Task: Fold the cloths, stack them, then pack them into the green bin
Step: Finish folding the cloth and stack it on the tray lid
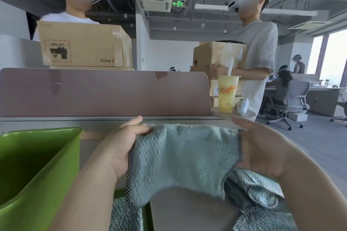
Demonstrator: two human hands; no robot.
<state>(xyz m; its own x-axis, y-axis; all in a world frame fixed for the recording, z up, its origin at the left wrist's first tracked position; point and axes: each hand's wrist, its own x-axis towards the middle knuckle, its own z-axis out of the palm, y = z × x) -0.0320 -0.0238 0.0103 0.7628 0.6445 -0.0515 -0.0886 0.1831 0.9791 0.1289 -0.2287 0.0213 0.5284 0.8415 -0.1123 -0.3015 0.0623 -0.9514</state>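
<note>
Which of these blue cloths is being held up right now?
The stretched cloth, gripped at its upper corners by the left hand and right hand. The crumpled cloth and the lower-left cloth lie loose below.

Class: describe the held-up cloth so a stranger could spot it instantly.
Start from the big green plastic bin on the desk's left. Just right of it, a pale teal waffle-textured cloth hangs between the left hand and right hand. Unlike the crumpled teal cloths lying beneath, it is held up and stretched open.
</note>
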